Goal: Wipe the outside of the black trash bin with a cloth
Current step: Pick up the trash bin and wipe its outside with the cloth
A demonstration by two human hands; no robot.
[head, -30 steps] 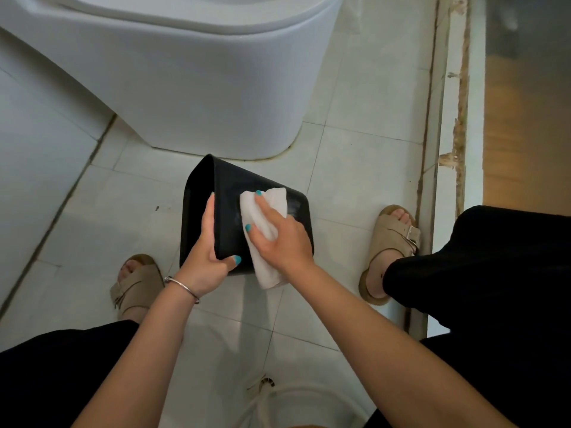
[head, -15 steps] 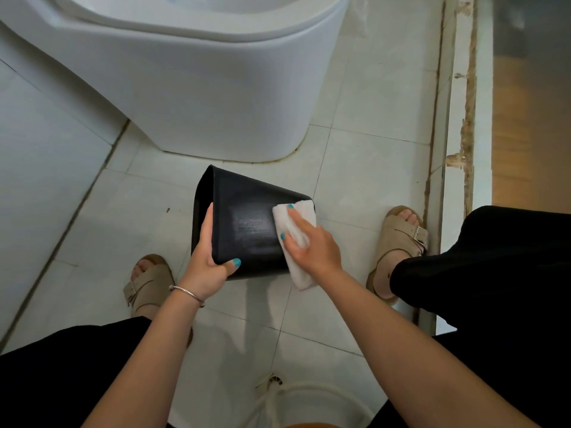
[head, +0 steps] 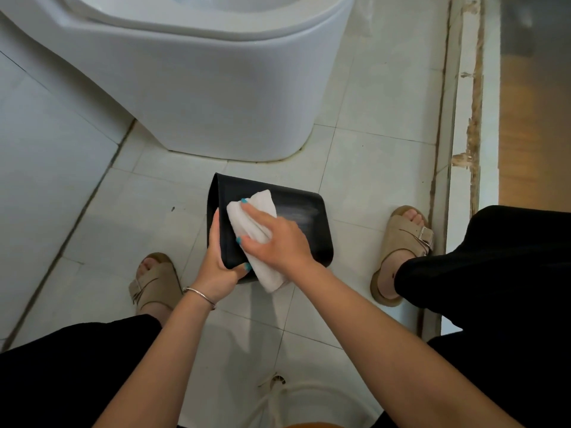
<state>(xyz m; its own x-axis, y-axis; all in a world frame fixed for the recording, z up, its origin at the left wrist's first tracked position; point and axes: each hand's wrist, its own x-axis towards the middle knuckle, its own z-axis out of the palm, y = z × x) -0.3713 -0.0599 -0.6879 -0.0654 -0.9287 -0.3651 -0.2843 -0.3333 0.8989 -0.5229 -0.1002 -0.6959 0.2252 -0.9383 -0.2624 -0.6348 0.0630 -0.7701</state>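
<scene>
Where feet flank bin [head: 302,223]: toilet [head: 197,88].

Black trash bin [head: 304,225], at the centre of the frame: a smooth, matte black container with rounded corners, tipped so that one broad outer side faces upward. Its left edge stands higher, and its lower right corner points toward the lower right of the frame. A pale streaked sheen crosses the upward side near its right part. White cloth [head: 256,217]: a folded, soft white towel lying diagonally across the left part of the bin's upward side, one end toward the bin's upper edge, the other end hanging past the bin's lower edge.
</scene>
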